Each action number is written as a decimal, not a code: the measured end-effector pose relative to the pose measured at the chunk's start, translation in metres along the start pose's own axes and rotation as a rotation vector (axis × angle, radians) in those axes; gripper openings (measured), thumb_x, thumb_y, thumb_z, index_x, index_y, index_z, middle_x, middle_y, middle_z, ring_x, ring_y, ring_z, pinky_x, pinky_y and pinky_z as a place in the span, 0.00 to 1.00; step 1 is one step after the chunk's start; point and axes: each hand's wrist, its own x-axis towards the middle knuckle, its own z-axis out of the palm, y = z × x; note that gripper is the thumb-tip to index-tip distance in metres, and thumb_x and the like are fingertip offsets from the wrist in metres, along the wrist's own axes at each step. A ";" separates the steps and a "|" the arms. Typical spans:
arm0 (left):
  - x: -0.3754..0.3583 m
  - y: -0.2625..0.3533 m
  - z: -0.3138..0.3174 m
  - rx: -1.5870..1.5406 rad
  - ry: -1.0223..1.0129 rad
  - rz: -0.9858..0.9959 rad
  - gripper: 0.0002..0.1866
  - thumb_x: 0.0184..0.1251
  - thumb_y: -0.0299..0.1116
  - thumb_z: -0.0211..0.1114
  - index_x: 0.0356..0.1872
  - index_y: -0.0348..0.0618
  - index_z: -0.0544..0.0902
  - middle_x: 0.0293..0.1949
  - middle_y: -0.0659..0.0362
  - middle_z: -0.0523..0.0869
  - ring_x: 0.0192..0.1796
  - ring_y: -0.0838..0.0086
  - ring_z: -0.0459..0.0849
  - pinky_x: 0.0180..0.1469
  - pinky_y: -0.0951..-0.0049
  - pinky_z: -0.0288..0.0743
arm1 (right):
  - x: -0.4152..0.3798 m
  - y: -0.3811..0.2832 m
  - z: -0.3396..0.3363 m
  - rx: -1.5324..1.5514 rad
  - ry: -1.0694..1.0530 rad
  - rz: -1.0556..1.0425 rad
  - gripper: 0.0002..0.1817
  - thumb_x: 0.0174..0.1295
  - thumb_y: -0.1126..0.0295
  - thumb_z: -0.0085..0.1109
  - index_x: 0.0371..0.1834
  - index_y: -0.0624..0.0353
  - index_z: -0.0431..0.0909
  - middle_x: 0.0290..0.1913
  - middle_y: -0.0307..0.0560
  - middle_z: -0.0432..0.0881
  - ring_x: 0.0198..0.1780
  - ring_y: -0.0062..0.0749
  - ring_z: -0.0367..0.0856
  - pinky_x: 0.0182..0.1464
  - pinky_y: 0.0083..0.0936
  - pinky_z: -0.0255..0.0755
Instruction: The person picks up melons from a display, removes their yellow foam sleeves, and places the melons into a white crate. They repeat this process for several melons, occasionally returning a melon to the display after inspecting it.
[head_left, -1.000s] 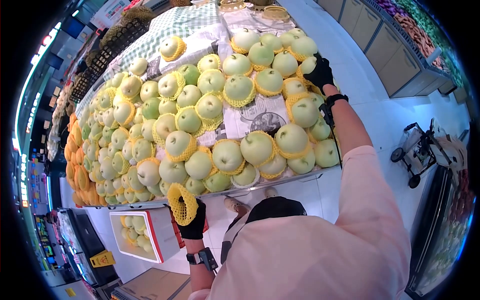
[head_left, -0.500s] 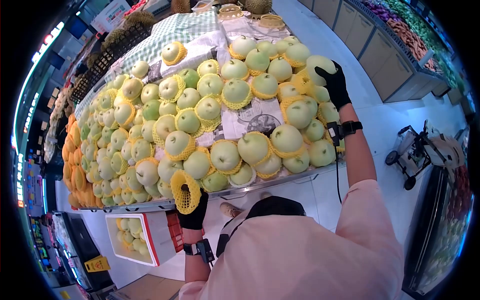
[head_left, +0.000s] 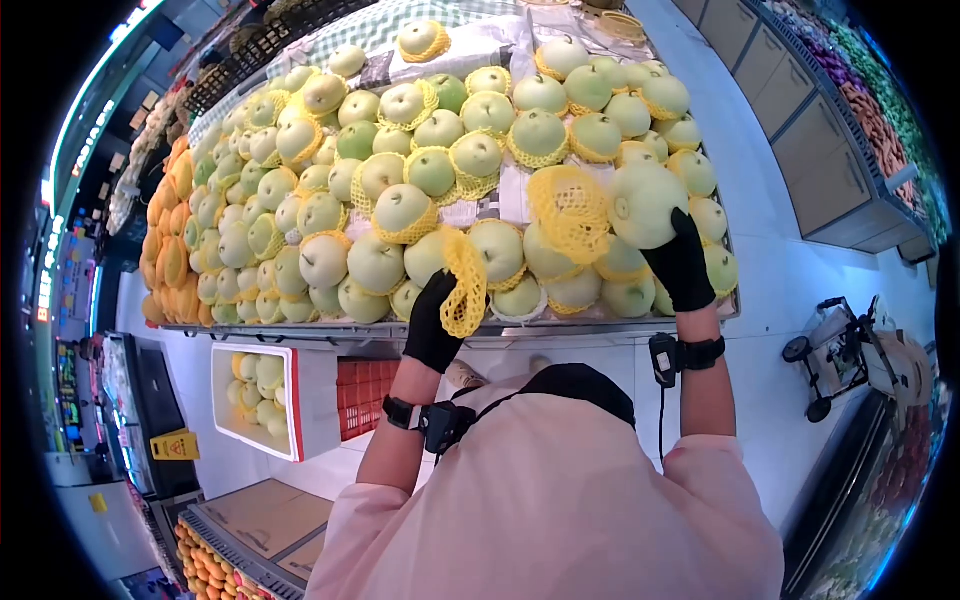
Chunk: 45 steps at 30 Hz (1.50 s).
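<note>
My right hand (head_left: pixel 680 262), in a black glove, is closed round a large pale green melon (head_left: pixel 645 207) above the right part of the display. A yellow foam net (head_left: pixel 570 212) hangs at the melon's left side, off its surface. Another yellow foam net (head_left: pixel 464 285) is in my left hand (head_left: pixel 436 322), also gloved in black, near the display's front edge. Below and behind both hands lie many pale green melons (head_left: pixel 400 212), a number of them in yellow nets.
Orange fruit (head_left: pixel 165 255) fills the display's left end. A white foam box (head_left: pixel 297 405) of melons and a red crate (head_left: pixel 368 392) sit on the floor at front left. A folded cart (head_left: pixel 850 355) stands at right.
My right hand has brought the melon down and nearer to me, with a net beside it. My left hand and its net have moved right and up. The view has shifted.
</note>
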 end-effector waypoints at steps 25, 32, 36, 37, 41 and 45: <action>-0.067 -0.002 0.030 0.918 0.417 0.160 0.23 0.63 0.29 0.65 0.59 0.35 0.74 0.48 0.55 0.83 0.47 0.74 0.83 0.45 0.75 0.78 | -0.018 0.153 0.094 -1.049 -0.517 0.044 0.49 0.41 0.67 0.77 0.69 0.61 0.60 0.61 0.49 0.71 0.62 0.37 0.70 0.65 0.33 0.65; -0.109 0.022 -0.007 0.426 0.413 0.273 0.21 0.62 0.21 0.62 0.58 0.32 0.73 0.49 0.54 0.83 0.49 0.71 0.83 0.52 0.74 0.77 | -0.017 0.183 0.099 -1.361 -0.613 -0.028 0.34 0.53 0.66 0.70 0.62 0.64 0.67 0.58 0.52 0.76 0.58 0.39 0.75 0.59 0.33 0.71; -0.142 0.038 -0.014 0.297 0.390 0.328 0.30 0.61 0.18 0.61 0.66 0.42 0.67 0.51 0.51 0.82 0.52 0.68 0.82 0.53 0.72 0.78 | -0.026 0.201 0.146 -1.367 -0.739 0.045 0.33 0.59 0.61 0.66 0.64 0.64 0.65 0.61 0.50 0.75 0.59 0.37 0.75 0.60 0.34 0.71; -0.151 0.041 -0.024 0.303 0.365 0.334 0.35 0.60 0.17 0.61 0.70 0.48 0.62 0.52 0.50 0.81 0.51 0.67 0.82 0.52 0.71 0.78 | -0.029 0.211 0.149 -1.141 -0.701 0.230 0.34 0.58 0.59 0.67 0.64 0.63 0.65 0.61 0.49 0.75 0.59 0.37 0.76 0.60 0.34 0.71; -0.187 0.056 -0.058 0.344 0.404 0.328 0.36 0.55 0.19 0.59 0.70 0.45 0.64 0.52 0.52 0.80 0.54 0.68 0.80 0.55 0.72 0.76 | -0.045 0.249 0.153 -1.141 -0.668 0.250 0.37 0.47 0.53 0.75 0.59 0.59 0.73 0.56 0.44 0.80 0.56 0.33 0.78 0.60 0.33 0.71; -0.227 0.073 -0.092 0.335 0.426 0.307 0.25 0.57 0.18 0.56 0.59 0.33 0.72 0.54 0.53 0.80 0.56 0.67 0.79 0.60 0.72 0.73 | -0.071 0.288 0.186 -1.419 -0.622 -0.038 0.36 0.41 0.53 0.79 0.53 0.57 0.78 0.48 0.44 0.84 0.53 0.32 0.81 0.57 0.32 0.73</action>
